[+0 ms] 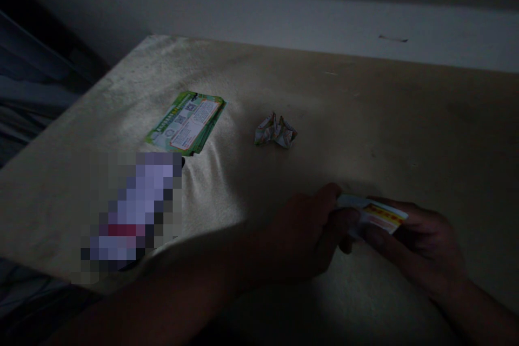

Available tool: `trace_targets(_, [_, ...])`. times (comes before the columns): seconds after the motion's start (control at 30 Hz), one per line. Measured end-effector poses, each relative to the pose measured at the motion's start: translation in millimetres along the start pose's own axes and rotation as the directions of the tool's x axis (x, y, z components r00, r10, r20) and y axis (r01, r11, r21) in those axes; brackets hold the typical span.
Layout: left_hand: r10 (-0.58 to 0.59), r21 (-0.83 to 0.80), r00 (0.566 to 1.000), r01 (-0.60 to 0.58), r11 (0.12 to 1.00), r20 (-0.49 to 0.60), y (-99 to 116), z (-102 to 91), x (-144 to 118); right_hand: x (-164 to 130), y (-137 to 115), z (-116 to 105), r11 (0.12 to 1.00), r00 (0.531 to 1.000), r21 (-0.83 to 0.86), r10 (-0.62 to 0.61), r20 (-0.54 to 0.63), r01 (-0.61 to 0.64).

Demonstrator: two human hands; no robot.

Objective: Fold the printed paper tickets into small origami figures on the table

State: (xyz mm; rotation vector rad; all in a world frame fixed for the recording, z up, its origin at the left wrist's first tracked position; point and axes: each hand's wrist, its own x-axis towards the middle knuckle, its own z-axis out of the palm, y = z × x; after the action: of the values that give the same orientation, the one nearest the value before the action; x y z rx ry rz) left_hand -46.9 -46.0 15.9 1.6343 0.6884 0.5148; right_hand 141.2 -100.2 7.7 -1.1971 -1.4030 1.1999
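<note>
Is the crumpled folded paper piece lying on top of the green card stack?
No, the crumpled paper piece lies apart on the beige table, right of the green card stack.

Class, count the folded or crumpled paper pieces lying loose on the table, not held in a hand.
1: the folded paper piece lies mid-table, right of the green leaflet stack. Both hands hold another paper; more may be hidden beneath them.

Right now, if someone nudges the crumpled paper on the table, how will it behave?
The crumpled paper is probably very light: a small, loosely folded wad. It would likely skid or tumble across the table rather than roll true, given its irregular creases. Likely squashes under a pinch, not fragile.
</note>
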Motion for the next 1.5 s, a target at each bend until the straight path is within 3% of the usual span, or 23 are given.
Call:
trace_targets(0.17, [-0.017, -0.088, 0.999, 0.019, 0.996, 0.031, -3.8, -0.1, 0.7, 0.9, -4.9, 6.8, 0.998, 0.995, -0.004, 0.065, -0.078, -0.066])
trace_targets(0.33, [-0.069, -0.324, 0.988, 0.111, 0.940, 0.137, -8.5, -4.4, 3.2, 4.7, -6.7, -2.0, 0.999, 1.000, -0.050, -0.011, 0.018, 0.012])
trace_targets(0.4, [-0.082, -0.392, 0.978, 0.152, 0.907, 0.189, -7.3, -10.1, 5.1, 4.8, -5.3, -5.7, 0.997, 1.000, -0.069, -0.023, -0.013, 0.022])
trace_targets(0.47, [-0.130, -0.358, 0.968, 0.203, 0.911, 0.215, -4.9, -17.3, 6.9, 3.8, -3.2, -7.6, 0.996, 0.998, -0.092, -0.023, -0.062, 0.017])
trace_targets(0.57, [-0.152, -0.267, 0.968, 0.202, 0.942, 0.198, -2.6, -26.0, 8.7, 1.1, 0.0, -7.7, 0.995, 0.991, -0.102, -0.002, -0.134, -0.012])
trace_targets(0.67, [-0.135, -0.295, 0.976, 0.181, 0.938, 0.168, -4.3, -25.7, 9.2, -1.6, 2.7, -6.1, 0.996, 0.979, -0.073, 0.029, -0.200, -0.044])
trace_targets(0.87, [-0.147, -0.553, 0.989, 0.110, 0.826, -0.024, -17.3, 0.1, 8.7, -2.4, 4.0, 3.4, 0.998, 0.976, -0.016, 0.051, -0.211, -0.055])
trace_targets(1.0, [-0.123, -0.552, 0.981, 0.019, 0.834, -0.152, -21.7, 13.0, 9.1, 1.7, -1.8, 10.9, 0.998, 0.966, 0.004, 0.068, -0.251, -0.069])
trace_targets(1.27, [-0.134, -0.612, 0.968, -0.025, 0.790, -0.212, -25.2, 20.5, 12.6, 4.5, -9.4, 8.9, 0.992, 0.965, 0.004, 0.127, -0.228, -0.129])
trace_targets(1.5, [-0.048, -0.436, 0.975, -0.054, 0.898, -0.218, -17.4, 14.5, 6.9, 0.2, 1.4, 1.1, 0.965, 0.973, 0.200, 0.197, -0.120, -0.170])
